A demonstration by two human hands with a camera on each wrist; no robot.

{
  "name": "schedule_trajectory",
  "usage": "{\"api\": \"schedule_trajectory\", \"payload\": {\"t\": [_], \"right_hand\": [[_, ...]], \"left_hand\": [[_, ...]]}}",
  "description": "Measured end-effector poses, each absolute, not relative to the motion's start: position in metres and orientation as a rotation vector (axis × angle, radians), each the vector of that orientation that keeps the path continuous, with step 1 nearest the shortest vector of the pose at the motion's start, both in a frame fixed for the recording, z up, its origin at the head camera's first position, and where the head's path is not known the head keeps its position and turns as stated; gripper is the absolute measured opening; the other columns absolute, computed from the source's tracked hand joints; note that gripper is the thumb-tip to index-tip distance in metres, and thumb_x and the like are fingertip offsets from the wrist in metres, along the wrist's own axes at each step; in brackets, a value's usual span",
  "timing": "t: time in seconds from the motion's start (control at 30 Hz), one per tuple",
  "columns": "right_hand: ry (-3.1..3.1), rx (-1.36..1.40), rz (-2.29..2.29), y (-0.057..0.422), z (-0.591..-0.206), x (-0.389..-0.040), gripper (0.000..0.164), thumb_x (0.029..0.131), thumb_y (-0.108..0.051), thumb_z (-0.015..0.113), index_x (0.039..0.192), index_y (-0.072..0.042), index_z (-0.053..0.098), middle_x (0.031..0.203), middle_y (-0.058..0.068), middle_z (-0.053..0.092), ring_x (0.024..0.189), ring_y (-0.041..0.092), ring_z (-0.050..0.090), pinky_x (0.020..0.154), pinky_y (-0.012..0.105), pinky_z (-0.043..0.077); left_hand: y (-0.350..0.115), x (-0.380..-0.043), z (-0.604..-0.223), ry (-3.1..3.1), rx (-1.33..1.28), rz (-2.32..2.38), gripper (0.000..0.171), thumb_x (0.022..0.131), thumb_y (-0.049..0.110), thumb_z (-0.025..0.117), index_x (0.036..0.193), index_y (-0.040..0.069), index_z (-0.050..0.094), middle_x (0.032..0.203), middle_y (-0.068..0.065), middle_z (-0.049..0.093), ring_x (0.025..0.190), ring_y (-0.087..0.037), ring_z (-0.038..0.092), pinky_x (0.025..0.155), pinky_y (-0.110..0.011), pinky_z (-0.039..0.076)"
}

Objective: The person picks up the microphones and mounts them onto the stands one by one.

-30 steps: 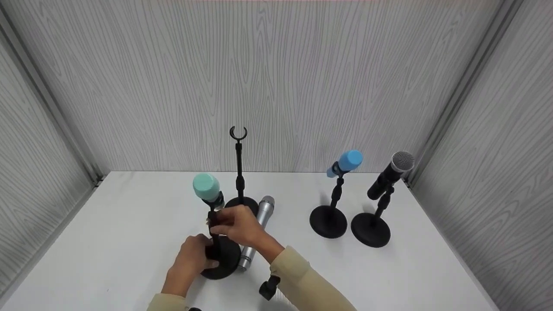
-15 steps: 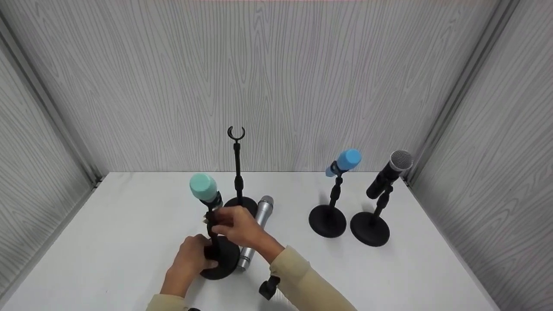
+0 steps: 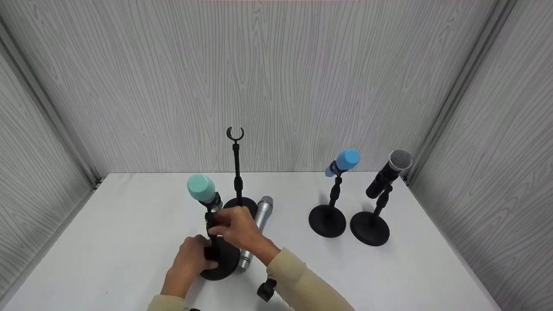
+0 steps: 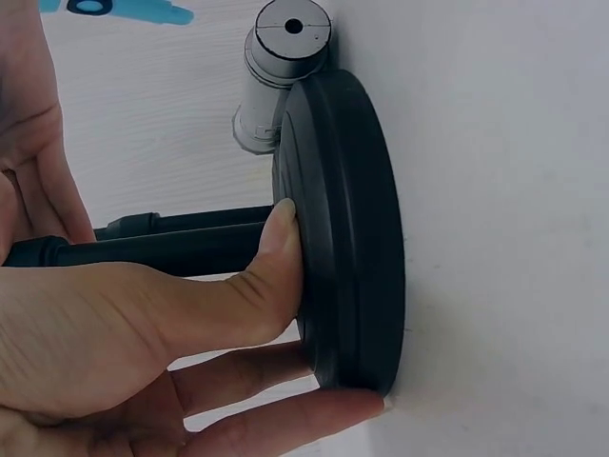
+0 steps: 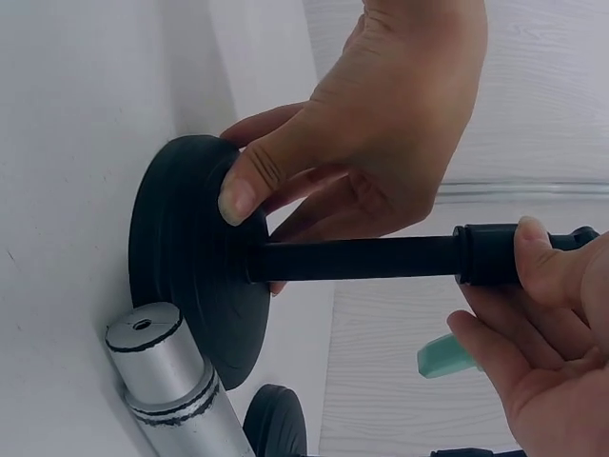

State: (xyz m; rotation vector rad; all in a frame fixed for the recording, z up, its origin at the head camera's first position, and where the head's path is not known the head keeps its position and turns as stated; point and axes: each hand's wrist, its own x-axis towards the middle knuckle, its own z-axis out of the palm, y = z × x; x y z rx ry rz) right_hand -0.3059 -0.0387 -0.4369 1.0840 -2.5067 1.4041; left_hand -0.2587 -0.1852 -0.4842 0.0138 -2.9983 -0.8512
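Observation:
A teal-headed microphone (image 3: pixel 201 186) sits tilted in the clip of a black desk stand (image 3: pixel 228 259). My left hand (image 3: pixel 189 258) holds that stand's round base low down. In the left wrist view, the thumb (image 4: pixel 278 238) presses on the base's upper face and a finger reaches its rim. Higher up, my right hand (image 3: pixel 238 229) pinches the collar (image 5: pixel 487 254) on the pole between thumb and fingers. Beside the base lies a silver microphone (image 3: pixel 265 209), partly hidden behind the right hand and wrist.
Behind stands a taller black stand (image 3: pixel 237 168) with a bare C-shaped clip. Farther right, a blue microphone (image 3: pixel 348 160) and a black microphone with a silver grille (image 3: pixel 400 160) sit in their own stands. Grey wood-grain panels (image 3: pixel 276 86) enclose the white table (image 3: pixel 129 216).
The teal-headed microphone has shifted slightly left. My right fingers have moved a little around the pole's collar, while the left hand stays on the base. The whole view drifts slightly.

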Motion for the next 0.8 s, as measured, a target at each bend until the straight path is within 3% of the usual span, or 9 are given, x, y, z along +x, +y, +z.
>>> {"api": "schedule_trajectory", "payload": {"t": [0.8], "right_hand": [[-2.437,1.028,1.199,-0.0432,-0.4372,-0.3006,0.017,0.079,-0.008,0.075,0.096,-0.010,0.075,0.089,-0.001,0.075,0.080,-0.005,0.067,0.070,0.006,0.049]], "left_hand": [[-0.1836,-0.2574,-0.4840,-2.962,0.073,-0.917,0.043,0.060,0.005,0.087,0.094,-0.008,0.063,0.090,-0.020,0.067,0.089,-0.035,0.065,0.085,-0.050,0.052]]}}
